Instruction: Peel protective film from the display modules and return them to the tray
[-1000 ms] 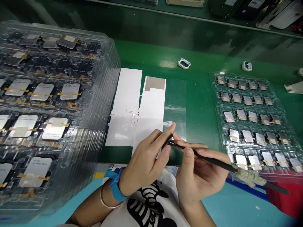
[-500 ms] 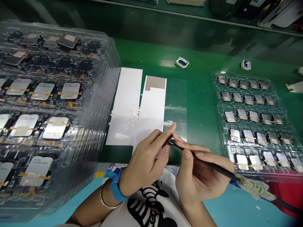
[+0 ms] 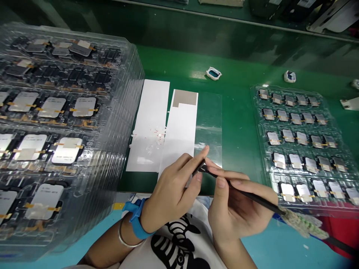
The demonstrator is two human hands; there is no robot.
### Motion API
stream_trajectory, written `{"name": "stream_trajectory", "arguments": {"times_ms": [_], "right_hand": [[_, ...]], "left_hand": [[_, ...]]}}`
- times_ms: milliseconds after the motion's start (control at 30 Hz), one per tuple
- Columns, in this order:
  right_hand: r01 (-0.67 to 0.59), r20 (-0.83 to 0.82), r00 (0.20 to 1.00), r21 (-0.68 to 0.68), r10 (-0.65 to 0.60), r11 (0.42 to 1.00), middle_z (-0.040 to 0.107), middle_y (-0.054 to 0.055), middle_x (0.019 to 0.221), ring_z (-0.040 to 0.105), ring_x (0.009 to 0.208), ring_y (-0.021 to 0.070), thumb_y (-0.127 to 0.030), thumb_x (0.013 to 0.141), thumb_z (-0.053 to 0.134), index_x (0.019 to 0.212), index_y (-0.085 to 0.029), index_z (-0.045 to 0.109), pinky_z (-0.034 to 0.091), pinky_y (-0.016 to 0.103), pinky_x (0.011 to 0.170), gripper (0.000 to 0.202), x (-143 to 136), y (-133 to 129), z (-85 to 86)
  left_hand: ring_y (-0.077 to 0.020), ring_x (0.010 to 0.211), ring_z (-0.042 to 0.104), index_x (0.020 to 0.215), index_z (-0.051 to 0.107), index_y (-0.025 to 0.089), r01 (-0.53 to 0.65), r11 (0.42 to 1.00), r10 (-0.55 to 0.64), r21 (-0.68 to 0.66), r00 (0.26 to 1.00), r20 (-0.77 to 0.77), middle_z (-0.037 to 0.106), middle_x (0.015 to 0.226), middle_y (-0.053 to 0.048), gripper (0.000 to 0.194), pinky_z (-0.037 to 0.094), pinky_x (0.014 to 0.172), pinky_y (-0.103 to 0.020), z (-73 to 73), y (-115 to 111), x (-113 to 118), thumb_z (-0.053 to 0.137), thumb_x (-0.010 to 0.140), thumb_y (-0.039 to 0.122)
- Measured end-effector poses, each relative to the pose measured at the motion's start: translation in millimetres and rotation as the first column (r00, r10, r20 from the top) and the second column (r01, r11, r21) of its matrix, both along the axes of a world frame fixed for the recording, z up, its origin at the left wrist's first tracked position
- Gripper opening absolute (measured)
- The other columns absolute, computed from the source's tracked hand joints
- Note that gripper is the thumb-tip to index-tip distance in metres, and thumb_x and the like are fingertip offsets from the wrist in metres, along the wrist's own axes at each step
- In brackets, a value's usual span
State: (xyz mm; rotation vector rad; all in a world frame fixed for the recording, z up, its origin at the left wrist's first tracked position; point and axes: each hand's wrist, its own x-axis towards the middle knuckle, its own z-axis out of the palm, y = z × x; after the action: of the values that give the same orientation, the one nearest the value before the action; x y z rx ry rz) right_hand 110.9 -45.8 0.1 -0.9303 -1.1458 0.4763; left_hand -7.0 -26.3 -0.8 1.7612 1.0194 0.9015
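My left hand [image 3: 174, 192] wears a blue wristband and pinches a small, dark, flat part [image 3: 198, 168], seen nearly edge-on and mostly hidden by the fingers. My right hand [image 3: 241, 209] grips black tweezers [image 3: 259, 201], their tip touching or very close to that part; the exact contact cannot be made out. Pale, worn wrapping covers the tweezers' rear end. Beyond the hands lie a white paper strip with a grey patch [image 3: 185, 98] and a clear film sheet [image 3: 209, 112]. Another white strip [image 3: 153, 101] carries tiny red and clear scraps.
At left rises a tall stack of clear plastic trays [image 3: 112, 149] filled with small screen modules. A single clear tray [image 3: 259, 149] with rows of similar modules lies at right. Two small white-rimmed frames [image 3: 214, 73] sit toward the back, below a shelf edge [image 3: 213, 18].
The view has shifted very slightly. Both hands keep the same hold on the part and the tweezers, with no clear movement.
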Motion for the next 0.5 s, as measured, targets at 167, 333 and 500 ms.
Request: {"name": "stream_trajectory", "arguments": {"times_ms": [167, 333, 500], "right_hand": [[0.032, 0.002, 0.999, -0.002, -0.032, 0.999, 0.068, 0.003, 0.091, 0.072, 0.086, 0.0195, 0.014, 0.080, 0.056, 0.106, -0.015, 0.051, 0.066, 0.042, 0.082, 0.039, 0.6, -0.4, 0.6], [0.018, 0.009, 1.000, -0.023, -0.018, 1.000, 0.070, 0.004, 0.092, 0.073, 0.087, 0.0197, 0.011, 0.081, 0.057, 0.105, -0.015, 0.052, 0.065, 0.043, 0.084, 0.035, -0.6, -2.9, 1.3], [0.019, 0.006, 1.000, -0.040, -0.018, 0.999, 0.070, 0.004, 0.094, 0.073, 0.090, 0.0213, 0.009, 0.081, 0.060, 0.105, -0.016, 0.054, 0.065, 0.044, 0.085, 0.036, -1.3, -4.8, 0.4]], "left_hand": [[-0.0140, 0.072, 0.050, 0.150, 0.040, 0.024, -0.035, 0.997, 0.041, 0.074, 0.996, -0.078, 0.051, 0.085, -0.001, 0.046, 0.041, 0.062, -0.026, -1.8, 1.5, -0.2, 0.039, 0.104, 0.019], [-0.0129, 0.067, 0.049, 0.150, 0.039, 0.025, -0.040, 0.988, 0.061, 0.148, 0.989, -0.138, 0.052, 0.081, 0.001, 0.050, 0.039, 0.058, -0.024, -2.6, 1.6, 0.1, 0.039, 0.102, 0.015], [-0.0129, 0.066, 0.049, 0.151, 0.038, 0.026, -0.042, 0.987, 0.065, 0.153, 0.986, -0.152, 0.053, 0.080, 0.001, 0.049, 0.039, 0.057, -0.024, -0.2, 0.3, -1.3, 0.038, 0.102, 0.017]]}}
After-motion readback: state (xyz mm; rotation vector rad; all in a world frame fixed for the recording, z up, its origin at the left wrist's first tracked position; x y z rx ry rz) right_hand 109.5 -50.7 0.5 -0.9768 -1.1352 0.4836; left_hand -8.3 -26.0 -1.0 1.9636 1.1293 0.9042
